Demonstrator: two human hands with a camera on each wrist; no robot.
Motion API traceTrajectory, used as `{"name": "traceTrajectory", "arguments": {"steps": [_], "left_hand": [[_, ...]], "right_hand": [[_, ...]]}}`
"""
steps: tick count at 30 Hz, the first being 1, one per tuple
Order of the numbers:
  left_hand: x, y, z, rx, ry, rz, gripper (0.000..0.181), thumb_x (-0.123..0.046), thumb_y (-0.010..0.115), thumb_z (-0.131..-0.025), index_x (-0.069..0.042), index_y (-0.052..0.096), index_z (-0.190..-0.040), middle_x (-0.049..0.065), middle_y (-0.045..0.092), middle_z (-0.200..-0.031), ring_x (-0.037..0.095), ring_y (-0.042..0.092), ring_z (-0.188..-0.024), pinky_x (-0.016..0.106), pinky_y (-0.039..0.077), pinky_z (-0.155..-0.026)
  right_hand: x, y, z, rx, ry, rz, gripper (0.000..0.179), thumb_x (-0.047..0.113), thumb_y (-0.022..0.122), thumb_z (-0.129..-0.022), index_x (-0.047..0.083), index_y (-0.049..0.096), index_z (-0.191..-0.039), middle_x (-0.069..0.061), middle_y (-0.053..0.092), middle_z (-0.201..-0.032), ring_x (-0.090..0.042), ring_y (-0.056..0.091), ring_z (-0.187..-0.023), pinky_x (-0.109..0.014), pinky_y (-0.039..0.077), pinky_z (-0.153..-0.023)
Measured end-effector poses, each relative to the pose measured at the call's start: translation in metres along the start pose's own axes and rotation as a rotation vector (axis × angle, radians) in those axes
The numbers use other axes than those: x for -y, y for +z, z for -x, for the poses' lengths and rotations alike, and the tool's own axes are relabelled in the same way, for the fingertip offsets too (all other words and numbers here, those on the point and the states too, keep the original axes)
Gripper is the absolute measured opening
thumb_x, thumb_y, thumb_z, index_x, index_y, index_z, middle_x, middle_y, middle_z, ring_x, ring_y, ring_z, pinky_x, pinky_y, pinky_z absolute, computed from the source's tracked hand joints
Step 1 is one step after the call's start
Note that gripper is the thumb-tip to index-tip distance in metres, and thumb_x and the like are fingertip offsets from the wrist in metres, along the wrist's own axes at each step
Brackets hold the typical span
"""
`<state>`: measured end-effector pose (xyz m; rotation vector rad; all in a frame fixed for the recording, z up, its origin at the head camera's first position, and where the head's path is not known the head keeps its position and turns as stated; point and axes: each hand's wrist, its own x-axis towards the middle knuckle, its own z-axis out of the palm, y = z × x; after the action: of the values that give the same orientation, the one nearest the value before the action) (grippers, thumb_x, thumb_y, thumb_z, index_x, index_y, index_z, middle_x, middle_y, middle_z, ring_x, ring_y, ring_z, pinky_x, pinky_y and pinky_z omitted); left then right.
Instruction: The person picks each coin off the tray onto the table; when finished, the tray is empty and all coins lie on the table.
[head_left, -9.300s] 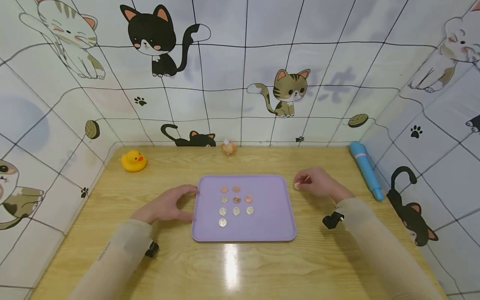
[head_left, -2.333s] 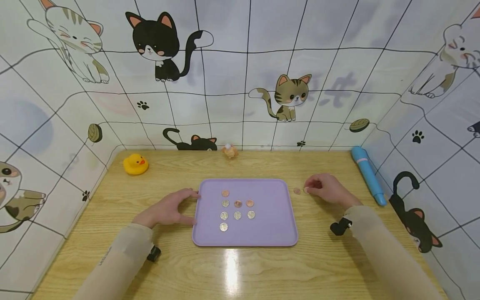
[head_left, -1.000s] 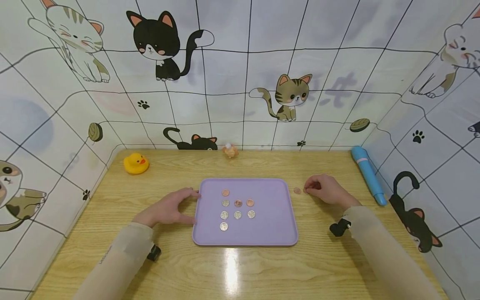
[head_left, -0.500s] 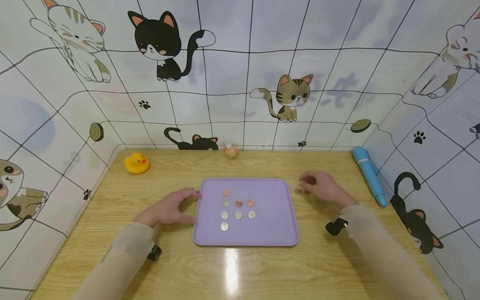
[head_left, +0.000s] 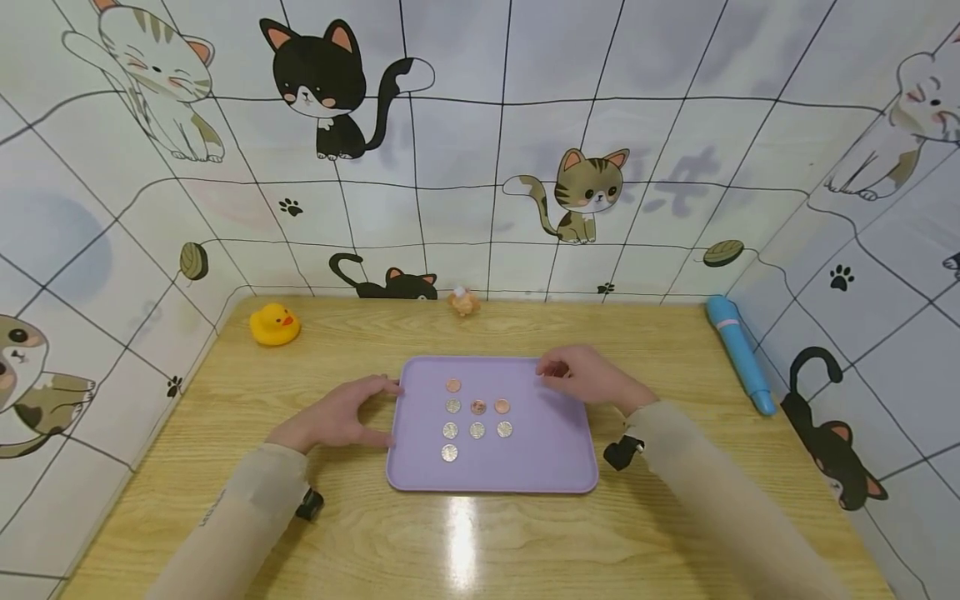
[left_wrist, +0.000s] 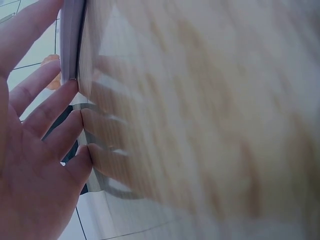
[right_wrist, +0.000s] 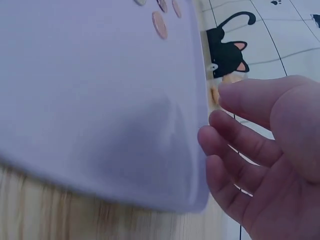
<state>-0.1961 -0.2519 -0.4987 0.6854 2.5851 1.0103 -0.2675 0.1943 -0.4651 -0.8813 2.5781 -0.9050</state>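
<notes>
My left hand [head_left: 337, 414] steadies the left side of the lavender tray [head_left: 547, 467], thumb and fingertips spread at its edge. In the left wrist view, the fingers reach to the tray's rim [left_wrist: 72, 40]. My right hand [head_left: 588, 377] hovers over the tray's back right corner, fingers loosely bent. A gap shows between its thumb and index finger in the right wrist view, with no coin visible there. Several coins lie in rows on the tray: a copper coin [head_left: 453, 385] at the back, a copper coin [head_left: 502, 406] rightmost in its row, and silver coins [head_left: 477, 430] nearer the front.
A yellow rubber duck [head_left: 274, 324] sits at the table's back left. Near the back wall stands a small orange figure [head_left: 464, 302]. A blue stick-shaped object [head_left: 741, 354] lies along the right wall. Cat-print sheets [head_left: 450, 133] enclose the wooden table [head_left: 360, 533].
One copper coin has left the tray's back row; two coins were put down on the table to the right. My right hand has since moved left over the tray. The left hand stays put.
</notes>
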Motion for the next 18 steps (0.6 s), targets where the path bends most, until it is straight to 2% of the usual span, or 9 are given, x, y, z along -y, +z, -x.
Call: {"name": "traceTrajectory", "arguments": {"steps": [7,18], "left_hand": [[0.0,-0.001,0.0,-0.005,0.012,0.004,0.074,-0.041,0.093,-0.078,-0.019,0.06,-0.14,0.007,0.054,-0.156,0.038,0.044,-0.148,0.064,0.029,-0.123],[0.0,-0.001,0.001,0.0,0.001,0.007,0.074,-0.042,0.093,-0.078,-0.02,0.06,-0.141,0.009,0.052,-0.159,0.04,0.042,-0.149,0.065,0.029,-0.123]], "right_hand": [[0.019,0.014,-0.025,0.076,-0.045,0.031,0.015,0.015,0.071,-0.1,0.009,0.075,-0.113,0.002,0.075,-0.104,-0.013,0.067,-0.095,-0.033,0.058,-0.084],[0.05,0.038,-0.063,0.153,-0.092,0.105,0.017,0.013,0.068,-0.1,0.013,0.073,-0.116,0.005,0.07,-0.096,-0.011,0.063,-0.089,-0.031,0.055,-0.082]]}}
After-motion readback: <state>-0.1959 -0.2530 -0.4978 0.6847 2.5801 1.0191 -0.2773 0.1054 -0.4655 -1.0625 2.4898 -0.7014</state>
